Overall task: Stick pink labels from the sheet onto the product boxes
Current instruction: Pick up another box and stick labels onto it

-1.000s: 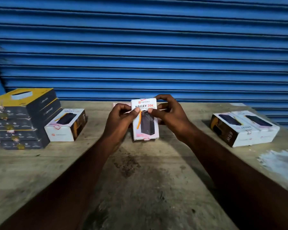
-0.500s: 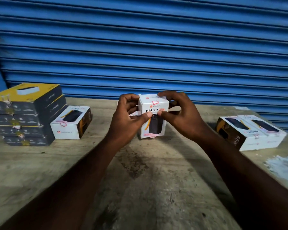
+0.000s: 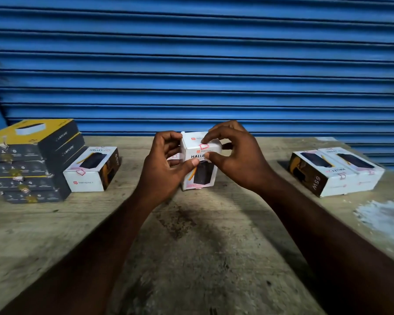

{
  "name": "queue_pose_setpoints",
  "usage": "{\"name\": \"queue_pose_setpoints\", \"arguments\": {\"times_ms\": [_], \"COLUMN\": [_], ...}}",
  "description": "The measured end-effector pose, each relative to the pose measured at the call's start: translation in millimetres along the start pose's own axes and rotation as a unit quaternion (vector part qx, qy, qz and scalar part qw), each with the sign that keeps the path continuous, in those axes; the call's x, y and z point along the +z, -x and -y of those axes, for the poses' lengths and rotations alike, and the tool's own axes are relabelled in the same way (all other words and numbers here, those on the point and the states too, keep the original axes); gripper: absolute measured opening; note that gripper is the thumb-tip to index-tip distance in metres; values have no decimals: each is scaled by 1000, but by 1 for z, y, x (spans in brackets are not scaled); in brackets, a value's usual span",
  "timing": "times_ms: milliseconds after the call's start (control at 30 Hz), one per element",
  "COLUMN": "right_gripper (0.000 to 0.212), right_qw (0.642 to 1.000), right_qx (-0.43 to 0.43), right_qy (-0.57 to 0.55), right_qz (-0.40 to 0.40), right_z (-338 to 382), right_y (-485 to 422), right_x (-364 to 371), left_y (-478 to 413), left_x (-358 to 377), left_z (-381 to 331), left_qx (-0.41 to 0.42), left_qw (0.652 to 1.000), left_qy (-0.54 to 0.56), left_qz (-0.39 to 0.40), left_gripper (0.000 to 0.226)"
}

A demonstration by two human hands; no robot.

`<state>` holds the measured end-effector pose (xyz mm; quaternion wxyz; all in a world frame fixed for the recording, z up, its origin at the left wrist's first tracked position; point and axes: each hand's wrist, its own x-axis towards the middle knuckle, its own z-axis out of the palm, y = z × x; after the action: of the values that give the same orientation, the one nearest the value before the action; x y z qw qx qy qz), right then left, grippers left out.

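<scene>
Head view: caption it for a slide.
Both hands, left hand and right hand, press a pink label onto a white product box.

A blue corrugated metal roller shutter (image 3: 196, 64) fills the upper half of the frame. Below it, a worn, stained wooden table (image 3: 191, 258) spans the lower half, with a pale whitish patch (image 3: 382, 214) at its right edge.

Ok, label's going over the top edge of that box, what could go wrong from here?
1. The pink label bends over the box edge; it may crease or lift unless pressed on both faces.
2. The right hand covers part of it, so skew could go unseen.
3. The left hand grips only one side, so hard pressing may tip the upright box.
</scene>
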<state>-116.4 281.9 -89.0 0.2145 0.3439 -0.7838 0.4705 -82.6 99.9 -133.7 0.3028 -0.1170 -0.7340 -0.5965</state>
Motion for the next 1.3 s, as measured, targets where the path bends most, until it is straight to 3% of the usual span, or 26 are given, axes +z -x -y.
{"name": "queue_pose_setpoints", "arguments": {"times_ms": [267, 500, 767, 867, 1300], "right_gripper": [35, 26, 8, 14, 6], "right_qw": [1000, 999, 995, 993, 995], "right_qx": [14, -31, 11, 25, 6], "right_qy": [4, -23, -98, -111, 12], "right_qz": [-7, -25, -36, -39, -99], "right_z": [-7, -21, -17, -15, -11], "right_y": [-1, 9, 10, 10, 16], "right_x": [2, 7, 8, 5, 10], "left_y": [-1, -1, 2, 3, 8], "left_x": [-1, -3, -2, 0, 6], "left_z": [5, 6, 3, 0, -11], "left_qx": [11, 29, 42, 44, 77], "left_qw": [999, 995, 994, 994, 986], "left_qy": [-32, -92, -101, -99, -148], "left_qz": [-7, -15, -17, -23, -30], "left_gripper": [62, 66, 67, 66, 66]}}
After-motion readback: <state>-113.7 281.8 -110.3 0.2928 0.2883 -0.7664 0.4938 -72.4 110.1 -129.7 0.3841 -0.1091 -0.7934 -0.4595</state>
